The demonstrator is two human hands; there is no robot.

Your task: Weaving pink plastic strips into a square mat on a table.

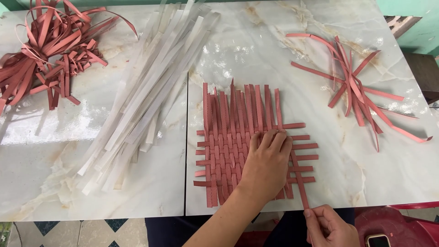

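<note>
The left hand (266, 165) lies flat and open on the red woven mat (233, 151). The right hand (330, 225) seems to pinch one red strip (299, 178).

Marble-look table (114, 183): woven red mat (228, 146), white strips (146, 87) (loose pile), red strip heaps (45, 45) far left and right.

Open counter (366, 169) just right of the left grip (265, 164), between the woven red mat (228, 146) under it and the loose red strips (356, 87) farther right and up, with only the mat's short strip ends poking into the gap. Blocked to the left by the pile of white strips (146, 87) lying just beside the mat, with a tangle of red strips (45, 45) well beyond. Bare marble above the mat; little room near the right grip (327, 224) at the counter's near edge, pinching one long strip (299, 180).
</note>
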